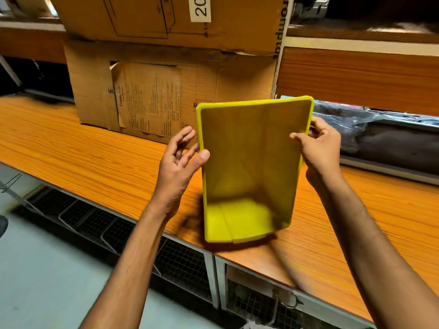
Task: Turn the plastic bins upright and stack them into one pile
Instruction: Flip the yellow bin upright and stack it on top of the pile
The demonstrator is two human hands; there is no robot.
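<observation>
While you leaned over the wooden counter [71, 148], a single yellow plastic bin [249, 162] stood on end near the counter's front edge, its open mouth turned toward your camera so that the inner walls and the brighter floor of the bin showed. Your right hand [318, 146] was closed on the bin's right rim, thumb pressed against the inside wall and the other fingers curled around the outside of the edge. Your left hand [180, 160] was loosely open at the bin's left rim, with the thumb [202, 157] laid against the edge and the fingers [187, 136] spread and bent, not wrapped around the plastic; whether any of them touched the outside wall could not be told. The bin's lower end rested on or just above the counter, casting a dark shadow there, and motion blur softened that end, so contact could not be confirmed. Behind the bin, a worn cardboard box [147, 91] sat on the counter against the shelving, with a second cardboard box [166, 20] on top bearing a white label [200, 8] with large digits. To the right, a dark bundle wrapped in clear plastic [370, 131] lay on a lower shelf. Wire mesh racks [99, 224] showed beneath the counter, above a pale floor [47, 269].
</observation>
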